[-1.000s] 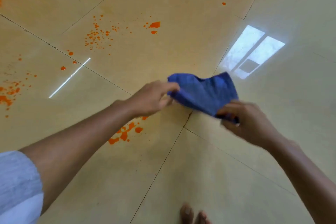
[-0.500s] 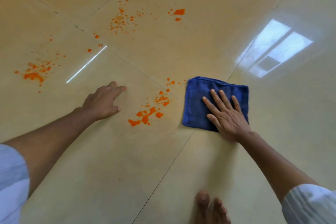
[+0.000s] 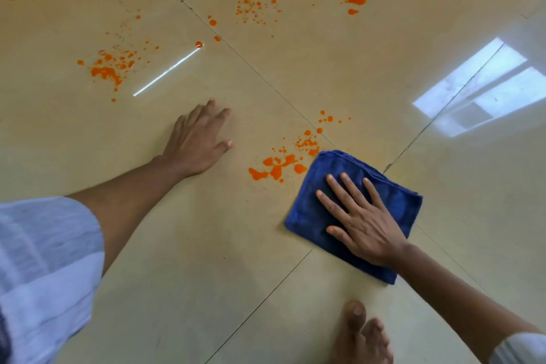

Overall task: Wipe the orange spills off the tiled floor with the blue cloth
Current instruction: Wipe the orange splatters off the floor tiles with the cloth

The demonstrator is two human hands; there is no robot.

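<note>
I see even, soft daylight. Glossy tiled floor point(image 3: 325, 74) carries 2 glare patches: window reflection point(image 3: 481, 100) at right, thin light streak point(image 3: 167, 71) upper left. Shadows faint. Centre sharp; sleeve point(image 3: 44, 269) at lower left blurred, wide-angle bending at edges.

Glossy tiled floor point(image 3: 369, 74), soft blue cloth point(image 3: 396, 210)

My forearms are bare; pale lavender-white sleeves point(image 3: 44, 269) are pushed up to my elbows, and my foot point(image 3: 363, 337) is bare.
</note>
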